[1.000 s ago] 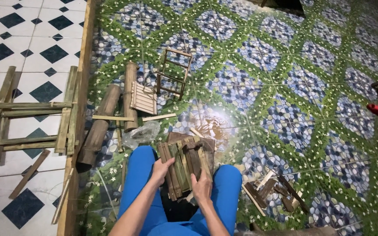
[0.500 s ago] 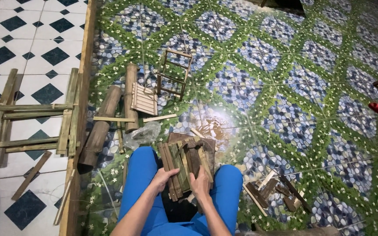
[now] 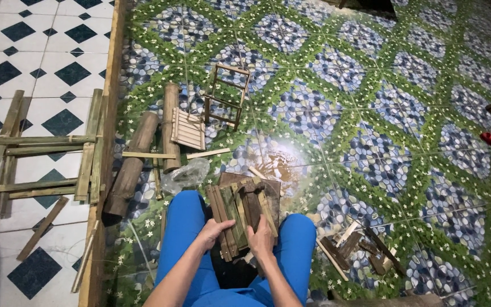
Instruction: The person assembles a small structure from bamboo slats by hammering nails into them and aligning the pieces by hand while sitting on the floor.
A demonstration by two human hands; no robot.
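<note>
Holding one bundle of bamboo slats (image 3: 240, 219) over the lap, between blue knees: left hand (image 3: 214, 232) gripping its left edge, fingers curled; right hand (image 3: 261, 241) pressing its lower right. Seemingly lining up slats; next calling for squaring the ends. Lying leftward on the floor: two bamboo poles (image 3: 143, 150), one frame (image 3: 41, 153); ahead, one small frame (image 3: 225, 95).

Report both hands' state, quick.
Left hand: closed on the bundle of green-brown bamboo slats.
Right hand: closed on the same bundle.
</note>
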